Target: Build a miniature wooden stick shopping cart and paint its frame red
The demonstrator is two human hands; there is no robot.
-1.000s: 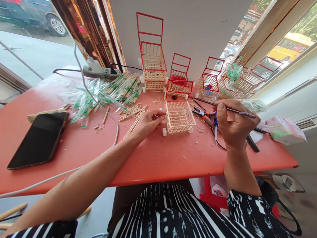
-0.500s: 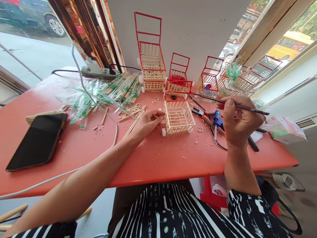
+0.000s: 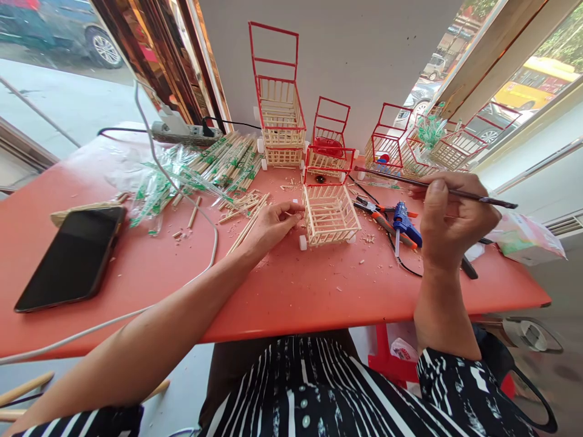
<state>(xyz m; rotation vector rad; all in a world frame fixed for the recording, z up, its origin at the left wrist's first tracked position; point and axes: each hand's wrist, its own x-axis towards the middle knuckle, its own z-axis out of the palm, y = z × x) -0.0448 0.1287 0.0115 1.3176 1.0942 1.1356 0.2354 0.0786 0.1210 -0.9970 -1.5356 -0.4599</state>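
From the head camera, a small wooden-stick cart [image 3: 331, 229] stands on the red table [image 3: 273, 309] between the two hands, its slatted basket facing up and its red handle frame rising at the back. The left hand [image 3: 276, 224] rests beside the basket's left wall with thumb and fingers drawn together; I cannot tell whether they pinch anything. The right hand [image 3: 458, 209] is clamped on a thin paintbrush [image 3: 405, 178], whose tip points at the right side of the handle frame, touching it or just beside it. Behind, a middle cart [image 3: 325, 162] carries a red rounded object [image 3: 328, 146], and a cart to its right [image 3: 388, 144] holds something red and blue. Farther right, green-and-clear plastic [image 3: 430, 130] bunches up among more carts, too tangled to show which basket it sits in. Clear green-printed sleeves [image 3: 228, 161] wrap bundles of sticks on the left. The near cart's frame stands in front of the middle cart's lower part and a dark round spot [image 3: 321, 179], possibly a paint pot. The right hand and forearm cover part of a black-handled tool [image 3: 469, 267], and the picture's left edge cuts off a parked car [image 3: 68, 36].
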